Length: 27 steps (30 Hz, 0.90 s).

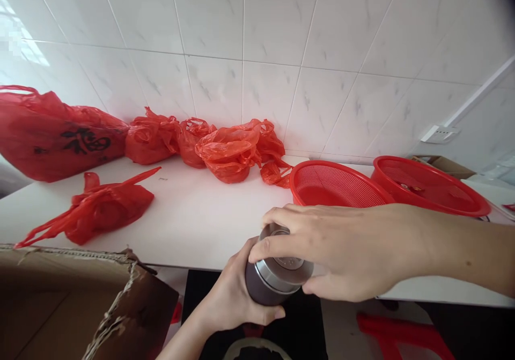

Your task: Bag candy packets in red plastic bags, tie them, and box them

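Note:
A dark thermos [259, 289] with a silver metal lid [281, 275] is held in front of me, near the front edge of the white table [189, 215]. My left hand [235, 290] wraps round the dark body from the left, its thumb below. From above and the right, my right hand [322, 247] grips the lid, with fingers over the top and the thumb at its near right side. Part of the lid is hidden under the fingers.
Several red plastic bags [231, 148] line the tiled wall, and another red bag [108, 210] lies nearer. Two red baskets [338, 175] [434, 185] stand at the right. An open cardboard box [148, 306] is at the lower left. A red stool [402, 330] shows below the table.

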Tool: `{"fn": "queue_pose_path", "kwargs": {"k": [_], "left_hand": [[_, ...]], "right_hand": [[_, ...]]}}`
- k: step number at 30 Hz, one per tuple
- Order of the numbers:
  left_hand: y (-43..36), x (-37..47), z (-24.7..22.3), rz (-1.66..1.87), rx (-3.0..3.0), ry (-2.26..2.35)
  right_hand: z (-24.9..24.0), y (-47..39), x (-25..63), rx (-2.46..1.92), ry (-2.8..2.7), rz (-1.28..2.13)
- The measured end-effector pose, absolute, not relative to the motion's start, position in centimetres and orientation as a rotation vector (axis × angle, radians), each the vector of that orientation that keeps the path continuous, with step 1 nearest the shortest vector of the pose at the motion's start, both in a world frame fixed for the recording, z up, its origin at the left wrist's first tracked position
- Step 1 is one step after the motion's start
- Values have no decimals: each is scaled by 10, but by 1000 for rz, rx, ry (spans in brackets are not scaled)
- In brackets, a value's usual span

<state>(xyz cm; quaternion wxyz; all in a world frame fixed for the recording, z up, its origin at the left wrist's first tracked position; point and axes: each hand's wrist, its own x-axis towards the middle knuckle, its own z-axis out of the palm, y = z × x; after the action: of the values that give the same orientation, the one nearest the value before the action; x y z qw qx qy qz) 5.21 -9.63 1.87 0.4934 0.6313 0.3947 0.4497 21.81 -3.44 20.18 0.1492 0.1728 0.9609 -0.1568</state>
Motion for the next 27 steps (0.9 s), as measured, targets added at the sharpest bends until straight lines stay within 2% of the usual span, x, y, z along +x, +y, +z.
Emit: {"fn": "queue_pose_path", "kwargs": {"k": [5,10,16,27], "left_hand": [[-96,54,21,1086,1519,1018],[-94,52,21,1065,1525,983],[-92,54,33,1069,1538,1019],[-84,48,46,964,1500,783]], "right_hand": [[199,-39,214,876,2732,-303],[199,-37,219,547,2811,-385],[195,-33,224,751,2806,-433],[203,-19,247,429,2969,-816]]}}
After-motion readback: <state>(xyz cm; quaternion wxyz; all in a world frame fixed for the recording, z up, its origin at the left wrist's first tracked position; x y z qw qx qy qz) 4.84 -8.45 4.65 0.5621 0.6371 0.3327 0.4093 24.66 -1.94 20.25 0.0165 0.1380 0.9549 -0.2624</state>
